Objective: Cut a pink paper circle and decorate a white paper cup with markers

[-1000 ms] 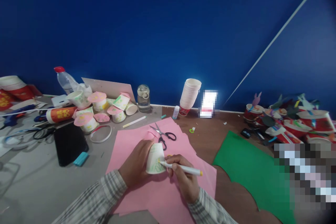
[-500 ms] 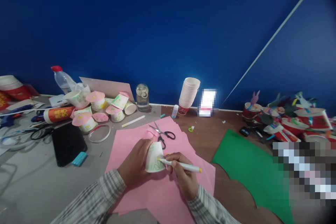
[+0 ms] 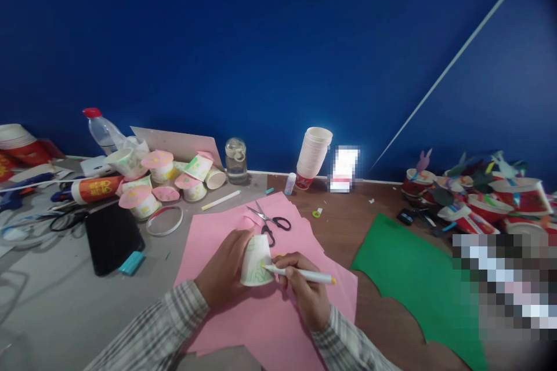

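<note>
A white paper cup (image 3: 256, 264) with green and yellow drawing on its side stands upside down over pink paper (image 3: 252, 324). My left hand (image 3: 228, 269) is closed around the cup's left side. In my right hand (image 3: 304, 290) is a white marker (image 3: 311, 276) with a yellow end, its tip against the drawn side of the cup. Something small and yellow shows behind the right fingers, mostly hidden. Black-handled scissors (image 3: 270, 222) lie spread on the pink paper, just beyond the cup.
Decorated paper cups (image 3: 141, 203) with pink tops cluster at the left, near a black tablet-like slab (image 3: 114, 237). A cup stack (image 3: 313, 156), a glue stick (image 3: 290, 184) and a clear bottle (image 3: 236, 162) stand by the wall. Green sheet (image 3: 418, 284) lies right; red cups (image 3: 520, 194) beyond.
Almost nothing differs. The marker and my right hand have shifted very slightly, with the tip still at the cup; my left hand keeps its hold.
</note>
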A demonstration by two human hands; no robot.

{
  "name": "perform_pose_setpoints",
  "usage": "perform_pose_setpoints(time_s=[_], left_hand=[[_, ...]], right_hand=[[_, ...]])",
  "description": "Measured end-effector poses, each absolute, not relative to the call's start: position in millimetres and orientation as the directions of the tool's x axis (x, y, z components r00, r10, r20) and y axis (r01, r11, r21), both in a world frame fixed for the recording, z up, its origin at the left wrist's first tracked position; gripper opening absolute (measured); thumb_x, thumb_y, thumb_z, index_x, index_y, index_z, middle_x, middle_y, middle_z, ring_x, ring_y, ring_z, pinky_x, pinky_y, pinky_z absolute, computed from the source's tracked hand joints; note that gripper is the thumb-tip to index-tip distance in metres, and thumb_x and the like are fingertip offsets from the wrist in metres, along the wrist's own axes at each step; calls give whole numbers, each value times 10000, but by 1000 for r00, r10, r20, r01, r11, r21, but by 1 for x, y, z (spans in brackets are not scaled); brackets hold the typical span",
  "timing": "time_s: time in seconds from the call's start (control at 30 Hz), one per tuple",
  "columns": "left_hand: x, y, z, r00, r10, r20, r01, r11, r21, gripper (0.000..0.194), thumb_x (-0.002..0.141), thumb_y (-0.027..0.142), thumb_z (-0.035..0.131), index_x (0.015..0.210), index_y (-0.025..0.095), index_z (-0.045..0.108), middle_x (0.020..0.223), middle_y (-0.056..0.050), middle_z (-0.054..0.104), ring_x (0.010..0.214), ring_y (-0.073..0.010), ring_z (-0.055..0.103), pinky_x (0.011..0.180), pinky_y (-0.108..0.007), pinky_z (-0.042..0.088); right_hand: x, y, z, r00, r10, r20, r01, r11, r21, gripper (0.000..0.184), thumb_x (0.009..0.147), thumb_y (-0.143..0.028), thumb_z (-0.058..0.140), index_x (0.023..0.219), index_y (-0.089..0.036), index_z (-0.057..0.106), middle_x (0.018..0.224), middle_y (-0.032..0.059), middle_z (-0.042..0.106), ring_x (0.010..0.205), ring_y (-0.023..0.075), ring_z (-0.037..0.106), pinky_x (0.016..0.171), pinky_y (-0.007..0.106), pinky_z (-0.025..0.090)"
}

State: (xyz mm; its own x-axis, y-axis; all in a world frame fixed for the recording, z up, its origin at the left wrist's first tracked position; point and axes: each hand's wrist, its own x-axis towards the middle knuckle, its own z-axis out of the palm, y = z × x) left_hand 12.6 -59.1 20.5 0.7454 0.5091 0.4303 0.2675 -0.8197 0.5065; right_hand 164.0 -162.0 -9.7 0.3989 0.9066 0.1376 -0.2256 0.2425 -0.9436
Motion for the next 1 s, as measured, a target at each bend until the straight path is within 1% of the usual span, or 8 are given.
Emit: perform_pose_setpoints(time_s=[0.27,0.43,0.53,0.67,0.83,1.0], left_hand=[[13,-60,22,739,506,445,254,-821,511,711,629,408,702,1217,232,342,1058,-107,592,948,-317,545,807,-479,514],[13,-58,20,744,505,437,254,-819,515,704,649,397,687,1227,227,324,1069,-119,579,963,-324,537,828,-503,496],[12,-58,19,743,507,436,257,-819,513,708,656,398,680,1235,233,307,1070,-118,576,964,-324,537,825,-503,499],[12,-58,19,740,521,425,276,-811,516,714,632,411,698,1218,222,336,1038,-105,589,948,-314,543,826,-483,505],[13,-59,20,742,524,418,266,-802,534,734,634,405,698,1236,244,312,1051,-108,584,948,-333,542,819,-519,496],[13,-60,23,741,508,440,251,-816,521,722,645,406,689,1237,242,311,1025,-110,597,939,-338,550,801,-518,505]], right_hand=[[163,-162,-12,397,910,116,-237,224,-945,161,723,-296,591,712,-170,690,421,-24,564,364,143,464,344,226,396],[164,-161,-14,400,907,133,-235,242,-942,157,716,-296,603,686,-169,690,427,-19,557,386,147,472,320,203,366],[164,-161,-17,407,906,115,-259,236,-937,164,718,-306,600,702,-170,691,425,-18,561,380,148,466,321,209,370],[165,-161,-17,413,906,89,-296,225,-928,182,727,-321,587,731,-172,691,438,-13,572,390,155,468,319,214,366],[162,-163,-10,403,903,148,-190,241,-952,157,720,-290,600,732,-166,697,459,-9,580,398,157,489,335,224,404],[161,-163,-7,406,902,146,-172,233,-957,142,721,-271,593,734,-177,698,465,-12,590,383,150,488,343,225,424]])
